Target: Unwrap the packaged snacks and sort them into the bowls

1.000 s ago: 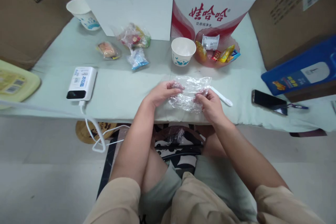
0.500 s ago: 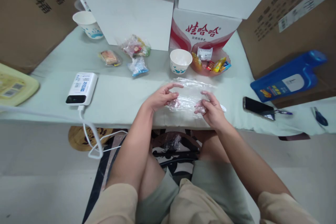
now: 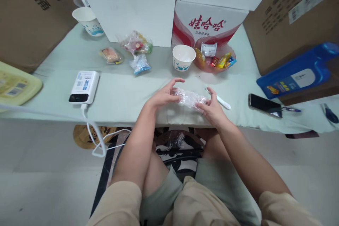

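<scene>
Near the centre of the frame, above the table (image 3: 122, 93), the clear plastic film (image 3: 190, 98), spread wider moments ago, is now a narrow bundle gripped between left hand (image 3: 166, 94) and right hand (image 3: 214, 111), suggesting the gathering-up is well along.

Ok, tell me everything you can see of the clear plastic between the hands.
The clear plastic looks like thin, shiny film, gathered into a narrow, wrinkled strip with whitish glints. It slants slightly, its right end nearer the person. The left hand holds one end, the right hand the other. It is over the pale green cloth, nearer the person than the paper cup; whether it touches the cloth is unclear.
</scene>
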`<action>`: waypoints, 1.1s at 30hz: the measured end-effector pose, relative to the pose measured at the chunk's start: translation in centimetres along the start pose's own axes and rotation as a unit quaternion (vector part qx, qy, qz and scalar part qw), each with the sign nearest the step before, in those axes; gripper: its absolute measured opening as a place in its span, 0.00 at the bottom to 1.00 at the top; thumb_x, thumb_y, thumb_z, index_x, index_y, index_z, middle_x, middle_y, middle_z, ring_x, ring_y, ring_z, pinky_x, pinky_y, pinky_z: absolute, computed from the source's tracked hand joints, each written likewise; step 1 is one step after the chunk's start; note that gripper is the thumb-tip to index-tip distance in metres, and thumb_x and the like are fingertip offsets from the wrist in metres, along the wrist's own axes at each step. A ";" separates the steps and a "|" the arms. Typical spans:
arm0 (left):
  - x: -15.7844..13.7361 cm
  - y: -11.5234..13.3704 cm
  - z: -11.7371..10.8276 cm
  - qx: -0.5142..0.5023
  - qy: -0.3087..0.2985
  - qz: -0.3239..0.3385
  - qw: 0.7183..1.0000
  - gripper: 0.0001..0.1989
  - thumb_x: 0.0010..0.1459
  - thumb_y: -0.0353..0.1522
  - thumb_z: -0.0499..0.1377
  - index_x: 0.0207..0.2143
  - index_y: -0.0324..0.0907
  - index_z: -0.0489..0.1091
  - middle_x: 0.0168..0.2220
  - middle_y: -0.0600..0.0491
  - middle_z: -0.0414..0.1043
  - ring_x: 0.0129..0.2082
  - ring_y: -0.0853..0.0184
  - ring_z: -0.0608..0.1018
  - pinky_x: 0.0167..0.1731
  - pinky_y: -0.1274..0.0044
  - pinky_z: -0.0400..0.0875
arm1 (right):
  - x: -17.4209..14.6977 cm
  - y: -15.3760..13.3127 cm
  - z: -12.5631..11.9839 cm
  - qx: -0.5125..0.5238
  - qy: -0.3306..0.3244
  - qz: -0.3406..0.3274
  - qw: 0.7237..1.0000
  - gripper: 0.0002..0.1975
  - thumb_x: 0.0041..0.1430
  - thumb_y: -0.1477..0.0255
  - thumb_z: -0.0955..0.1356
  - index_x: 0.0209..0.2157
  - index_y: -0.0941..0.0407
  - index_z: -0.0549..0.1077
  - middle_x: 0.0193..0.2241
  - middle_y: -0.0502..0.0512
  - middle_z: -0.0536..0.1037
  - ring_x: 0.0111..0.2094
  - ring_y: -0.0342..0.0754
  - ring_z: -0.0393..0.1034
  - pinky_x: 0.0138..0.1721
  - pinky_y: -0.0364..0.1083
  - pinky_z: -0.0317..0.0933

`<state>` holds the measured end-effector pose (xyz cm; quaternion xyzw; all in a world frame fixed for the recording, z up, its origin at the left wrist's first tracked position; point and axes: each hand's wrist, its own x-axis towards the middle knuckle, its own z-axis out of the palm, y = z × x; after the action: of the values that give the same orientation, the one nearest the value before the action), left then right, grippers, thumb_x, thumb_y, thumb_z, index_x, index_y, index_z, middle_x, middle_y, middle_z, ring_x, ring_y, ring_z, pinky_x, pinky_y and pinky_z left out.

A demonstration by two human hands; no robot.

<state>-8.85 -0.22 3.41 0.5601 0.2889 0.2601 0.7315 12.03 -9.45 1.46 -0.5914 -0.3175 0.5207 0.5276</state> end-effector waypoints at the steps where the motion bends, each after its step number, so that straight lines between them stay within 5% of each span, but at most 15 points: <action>1: 0.1 -0.2 -0.1 -0.004 0.004 0.003 1.000 0.41 0.42 0.26 0.65 0.60 0.47 0.57 0.30 0.60 0.69 0.27 0.74 0.72 0.32 0.79 0.67 | 0.1 0.1 0.1 0.002 0.007 0.010 1.000 0.47 0.34 0.67 0.79 0.57 0.46 0.59 0.30 0.43 0.74 0.30 0.46 0.71 0.31 0.45 0.66; 4: 0.5 -0.7 -0.4 0.009 0.063 0.007 0.998 0.43 0.41 0.25 0.65 0.60 0.49 0.56 0.38 0.56 0.70 0.30 0.73 0.74 0.34 0.78 0.68 | 0.6 0.2 0.1 -0.007 0.054 -0.022 0.998 0.29 0.35 0.65 0.77 0.42 0.52 0.68 0.26 0.43 0.71 0.26 0.43 0.66 0.29 0.43 0.60; 8: 1.2 -1.2 -0.2 0.076 0.211 0.067 0.972 0.18 0.45 0.30 0.65 0.41 0.42 0.67 0.36 0.54 0.70 0.33 0.71 0.74 0.36 0.76 0.69 | 0.6 -0.5 -0.1 -0.110 0.119 -0.147 0.976 0.14 0.43 0.64 0.74 0.27 0.53 0.67 0.24 0.44 0.69 0.26 0.43 0.62 0.33 0.45 0.59; 10: 1.4 -1.3 0.4 0.108 0.203 0.095 0.969 0.13 0.48 0.34 0.65 0.35 0.40 0.67 0.34 0.52 0.71 0.36 0.68 0.75 0.39 0.74 0.70 | 0.3 -1.0 0.2 -0.194 0.122 -0.229 0.946 0.11 0.47 0.65 0.72 0.27 0.53 0.66 0.29 0.48 0.74 0.32 0.47 0.67 0.40 0.48 0.62; 13: 1.5 -1.5 1.6 0.100 0.121 0.118 0.981 0.25 0.46 0.38 0.69 0.47 0.43 0.69 0.50 0.46 0.73 0.52 0.59 0.75 0.49 0.69 0.70 | -0.2 -1.5 1.0 -0.251 0.042 -0.295 0.921 0.11 0.53 0.64 0.71 0.27 0.52 0.64 0.39 0.53 0.78 0.42 0.51 0.70 0.48 0.51 0.62; 16: 1.7 -2.0 2.3 0.054 0.053 0.134 0.988 0.38 0.45 0.39 0.71 0.58 0.47 0.64 0.60 0.43 0.66 0.60 0.55 0.71 0.54 0.66 0.68 | -0.1 -1.3 1.9 -0.168 -0.075 -0.246 0.952 0.14 0.56 0.59 0.70 0.30 0.51 0.63 0.36 0.51 0.77 0.36 0.48 0.69 0.41 0.48 0.63; 18: 2.0 -2.2 2.4 0.034 0.037 0.140 0.989 0.35 0.47 0.42 0.70 0.57 0.45 0.66 0.58 0.43 0.68 0.57 0.56 0.73 0.52 0.67 0.69 | 0.4 -0.9 2.2 -0.075 -0.112 -0.205 0.969 0.16 0.56 0.56 0.70 0.32 0.51 0.64 0.30 0.47 0.72 0.31 0.45 0.66 0.35 0.45 0.62; 21: 2.3 -2.3 2.2 0.056 0.061 0.149 0.985 0.24 0.50 0.47 0.68 0.44 0.40 0.75 0.49 0.45 0.71 0.49 0.60 0.75 0.48 0.71 0.70 | 1.0 -0.7 2.4 -0.026 -0.085 -0.162 0.983 0.18 0.54 0.54 0.71 0.35 0.51 0.64 0.26 0.44 0.68 0.27 0.43 0.63 0.31 0.43 0.60; 26: 1.9 -2.0 2.3 0.029 0.067 0.137 0.988 0.24 0.51 0.52 0.66 0.34 0.38 0.75 0.34 0.52 0.72 0.36 0.67 0.74 0.40 0.74 0.69 | 1.1 -0.9 2.6 -0.105 0.063 -0.177 0.977 0.24 0.46 0.57 0.76 0.40 0.50 0.65 0.30 0.46 0.70 0.31 0.44 0.66 0.31 0.43 0.61; 30: 1.6 -1.8 2.2 -0.041 0.094 0.132 0.986 0.25 0.47 0.48 0.69 0.40 0.39 0.74 0.37 0.50 0.75 0.38 0.66 0.75 0.41 0.74 0.68 | 1.5 -2.0 2.6 -0.134 -0.061 -0.145 0.978 0.21 0.46 0.55 0.75 0.32 0.52 0.65 0.28 0.47 0.71 0.28 0.44 0.65 0.31 0.44 0.61; 33: 1.7 -1.5 1.5 -0.071 0.167 0.135 0.974 0.25 0.46 0.42 0.70 0.46 0.42 0.71 0.44 0.49 0.74 0.43 0.66 0.75 0.45 0.74 0.68 | 3.8 -5.0 2.4 -0.201 -0.047 -0.193 0.959 0.17 0.48 0.59 0.72 0.27 0.52 0.61 0.22 0.45 0.67 0.25 0.43 0.59 0.28 0.44 0.56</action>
<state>-6.52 -0.34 2.06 0.4890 0.3091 0.4663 0.6692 11.59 -4.07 5.41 -0.5876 -0.5480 0.3614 0.4730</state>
